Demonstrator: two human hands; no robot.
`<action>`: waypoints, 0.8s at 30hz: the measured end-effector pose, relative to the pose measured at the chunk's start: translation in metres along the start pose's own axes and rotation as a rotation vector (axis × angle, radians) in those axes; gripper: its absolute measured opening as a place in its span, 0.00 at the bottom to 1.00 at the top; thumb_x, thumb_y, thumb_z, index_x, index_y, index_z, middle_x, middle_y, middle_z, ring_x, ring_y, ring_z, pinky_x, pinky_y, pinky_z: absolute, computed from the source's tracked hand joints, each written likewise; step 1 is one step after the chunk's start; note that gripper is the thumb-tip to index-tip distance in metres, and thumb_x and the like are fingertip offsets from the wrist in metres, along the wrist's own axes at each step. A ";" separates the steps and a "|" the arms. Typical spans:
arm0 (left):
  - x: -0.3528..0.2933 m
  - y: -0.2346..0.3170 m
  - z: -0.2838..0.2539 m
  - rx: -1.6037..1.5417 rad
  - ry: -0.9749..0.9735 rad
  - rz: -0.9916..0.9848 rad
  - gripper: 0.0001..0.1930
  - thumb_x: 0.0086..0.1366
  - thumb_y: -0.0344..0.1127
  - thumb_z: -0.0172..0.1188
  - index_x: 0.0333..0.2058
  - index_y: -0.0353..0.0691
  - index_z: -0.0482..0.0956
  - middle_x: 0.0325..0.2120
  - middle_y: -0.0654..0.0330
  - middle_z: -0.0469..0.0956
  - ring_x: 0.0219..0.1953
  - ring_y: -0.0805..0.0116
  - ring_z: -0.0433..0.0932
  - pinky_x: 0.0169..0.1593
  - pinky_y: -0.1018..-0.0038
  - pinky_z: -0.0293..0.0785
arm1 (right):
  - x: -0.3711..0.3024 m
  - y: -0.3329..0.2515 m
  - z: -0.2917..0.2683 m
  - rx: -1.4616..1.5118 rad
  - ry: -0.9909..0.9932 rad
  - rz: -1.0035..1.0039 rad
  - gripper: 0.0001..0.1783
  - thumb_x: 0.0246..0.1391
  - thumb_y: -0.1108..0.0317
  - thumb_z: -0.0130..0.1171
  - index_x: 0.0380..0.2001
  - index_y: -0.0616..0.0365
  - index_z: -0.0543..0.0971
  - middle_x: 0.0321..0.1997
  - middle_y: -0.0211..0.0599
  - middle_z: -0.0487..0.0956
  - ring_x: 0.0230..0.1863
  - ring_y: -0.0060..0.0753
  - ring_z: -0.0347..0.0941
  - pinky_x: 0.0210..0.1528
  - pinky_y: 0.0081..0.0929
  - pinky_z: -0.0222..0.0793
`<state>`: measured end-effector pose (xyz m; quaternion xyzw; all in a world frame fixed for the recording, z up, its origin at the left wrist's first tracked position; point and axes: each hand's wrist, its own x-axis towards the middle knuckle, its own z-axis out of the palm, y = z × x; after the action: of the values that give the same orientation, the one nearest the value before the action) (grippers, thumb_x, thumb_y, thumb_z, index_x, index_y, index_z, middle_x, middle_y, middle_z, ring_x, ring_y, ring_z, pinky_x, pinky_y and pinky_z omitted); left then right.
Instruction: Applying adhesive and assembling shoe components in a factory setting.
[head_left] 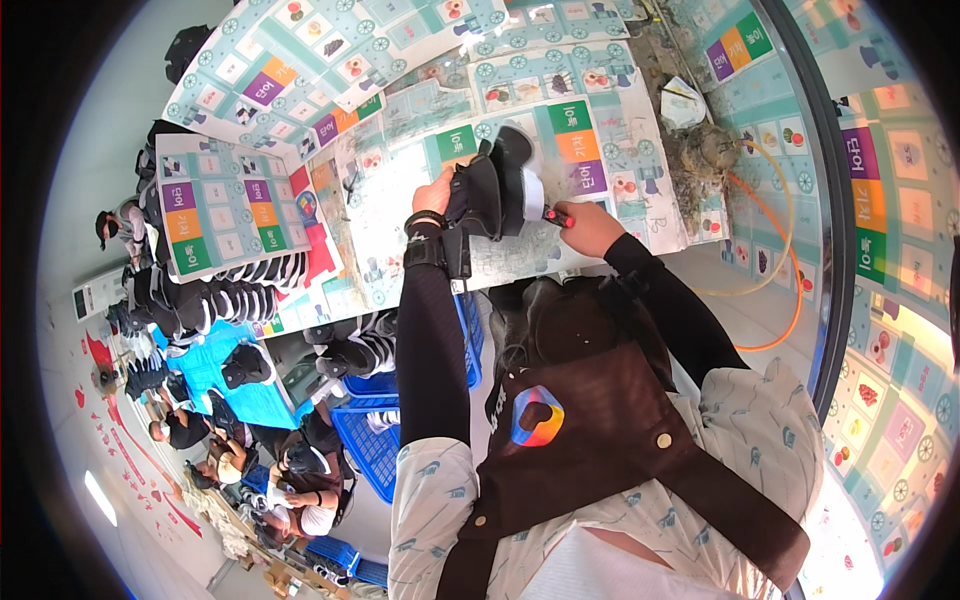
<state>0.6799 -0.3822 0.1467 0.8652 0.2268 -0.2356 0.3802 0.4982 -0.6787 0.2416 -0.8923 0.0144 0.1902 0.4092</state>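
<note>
My left hand (434, 193) is closed around a black shoe (478, 196) with a white sole (533, 194), held just above the sheet-covered worktable (630, 190). The sole faces to the right. In my right hand (592, 231) is a slim tool with a red and black handle (557, 217). Its front end points at the edge of the white sole and looks to be at or against it. What kind of tool it is I cannot make out.
Rows of black shoes with white soles (235, 290) stand left of the table. More shoes (357, 345) and blue plastic baskets (372, 452) lie below its edge. An orange hose (797, 290) curves down at the right. Several people (300, 490) sit at the lower left.
</note>
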 end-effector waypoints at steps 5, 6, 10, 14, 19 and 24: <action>-0.019 0.013 -0.033 -0.384 -0.132 0.164 0.25 0.67 0.53 0.64 0.41 0.29 0.82 0.33 0.57 0.82 0.33 0.68 0.79 0.39 0.67 0.75 | -0.009 0.005 -0.010 0.118 0.039 0.014 0.20 0.47 0.71 0.51 0.45 0.58 0.79 0.36 0.60 0.80 0.43 0.65 0.76 0.46 0.51 0.70; -0.013 -0.003 -0.045 -0.488 -0.190 0.172 0.25 0.68 0.54 0.63 0.42 0.31 0.81 0.31 0.59 0.81 0.32 0.68 0.80 0.37 0.70 0.76 | -0.010 0.003 -0.010 0.157 0.052 -0.046 0.19 0.47 0.73 0.52 0.45 0.59 0.78 0.36 0.59 0.79 0.42 0.66 0.75 0.44 0.51 0.69; -0.012 -0.023 -0.058 0.044 -0.132 0.104 0.26 0.69 0.57 0.60 0.42 0.34 0.80 0.28 0.62 0.79 0.26 0.70 0.78 0.32 0.72 0.74 | -0.004 -0.002 -0.013 0.142 -0.021 -0.074 0.20 0.49 0.69 0.52 0.47 0.55 0.79 0.36 0.57 0.81 0.43 0.63 0.77 0.45 0.52 0.71; -0.003 -0.068 -0.064 -0.220 -0.042 0.165 0.27 0.69 0.59 0.59 0.41 0.35 0.79 0.27 0.62 0.78 0.28 0.72 0.76 0.31 0.69 0.73 | 0.016 -0.019 0.006 0.113 -0.045 -0.154 0.17 0.51 0.67 0.52 0.44 0.53 0.79 0.34 0.55 0.81 0.40 0.64 0.77 0.42 0.55 0.70; -0.006 -0.098 -0.063 -0.515 0.063 0.234 0.13 0.74 0.44 0.55 0.39 0.38 0.78 0.33 0.64 0.79 0.35 0.73 0.76 0.45 0.73 0.71 | 0.032 -0.036 0.018 0.103 -0.026 -0.167 0.14 0.50 0.67 0.53 0.41 0.53 0.79 0.31 0.54 0.81 0.38 0.64 0.77 0.41 0.57 0.70; -0.036 -0.061 -0.054 -0.561 -0.044 0.143 0.15 0.68 0.47 0.65 0.35 0.40 0.80 0.28 0.68 0.74 0.32 0.77 0.69 0.40 0.76 0.66 | 0.034 -0.031 0.032 0.108 0.008 -0.173 0.14 0.49 0.68 0.55 0.40 0.55 0.78 0.30 0.54 0.80 0.38 0.63 0.77 0.40 0.57 0.69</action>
<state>0.6292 -0.3123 0.1666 0.7348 0.2129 -0.1551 0.6250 0.5253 -0.6305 0.2330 -0.8676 -0.0511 0.1497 0.4714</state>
